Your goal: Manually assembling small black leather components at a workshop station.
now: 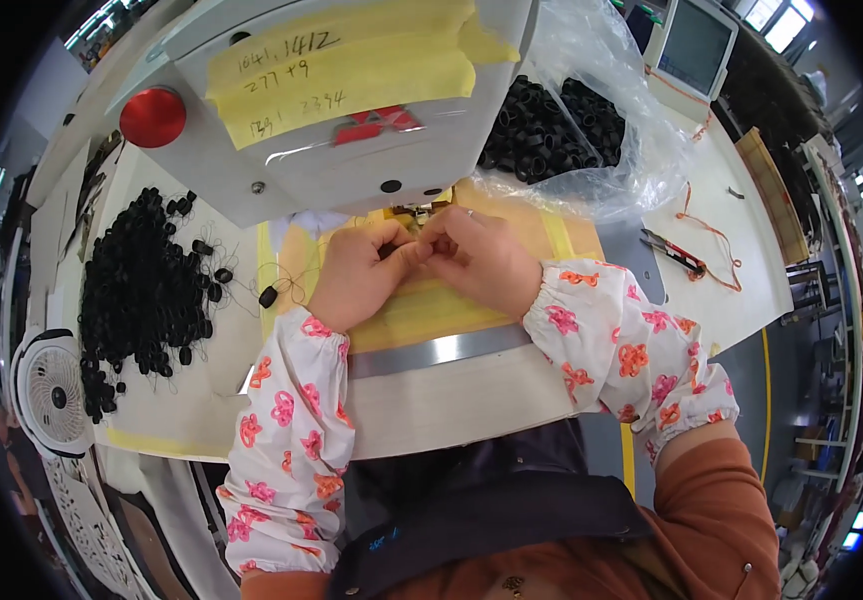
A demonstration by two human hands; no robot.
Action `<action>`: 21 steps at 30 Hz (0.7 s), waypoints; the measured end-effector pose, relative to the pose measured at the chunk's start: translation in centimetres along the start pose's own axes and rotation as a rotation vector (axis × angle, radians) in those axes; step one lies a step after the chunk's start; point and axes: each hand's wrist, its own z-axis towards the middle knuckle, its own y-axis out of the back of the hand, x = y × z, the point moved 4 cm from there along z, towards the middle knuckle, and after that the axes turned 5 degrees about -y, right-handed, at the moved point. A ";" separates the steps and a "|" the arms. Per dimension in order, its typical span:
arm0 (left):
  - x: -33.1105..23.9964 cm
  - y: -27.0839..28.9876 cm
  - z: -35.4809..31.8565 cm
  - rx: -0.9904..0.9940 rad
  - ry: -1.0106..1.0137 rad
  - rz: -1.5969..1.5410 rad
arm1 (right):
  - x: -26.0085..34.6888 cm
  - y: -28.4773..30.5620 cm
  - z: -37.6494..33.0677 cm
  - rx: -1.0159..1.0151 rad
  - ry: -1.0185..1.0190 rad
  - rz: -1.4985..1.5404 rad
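My left hand (363,268) is closed in a pinch around a small black piece (385,251), of which only a bit shows between thumb and fingers. Beside it, my right hand (483,258) is also closed, its fingertips meeting the left thumb; whatever they hold is hidden. Both hands are at the needle area of a white sewing machine (301,170), just below its metal presser part (421,211). Yellow tape (391,328) covers the work surface under them. Left of my left wrist lies a single black loop (268,297) with loose threads.
A heap of sewn black loops (146,290) with trailing threads covers the table's left side, near a white fan (54,395). At the back right, a clear plastic bag (641,165) holds many black rings (551,125). Red-and-black snips (676,254) and orange cord (716,232) lie right.
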 end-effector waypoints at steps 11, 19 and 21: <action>0.7 -0.3 0.4 -0.192 -0.131 -0.001 | -2.0 0.8 0.9 -0.053 -0.284 0.104; 0.4 -0.5 0.9 -0.295 -0.088 0.206 | -1.6 1.3 1.5 -0.179 -0.144 -0.026; 0.2 -0.4 0.9 -0.294 -0.068 0.225 | -2.0 1.1 1.6 -0.177 -0.203 0.021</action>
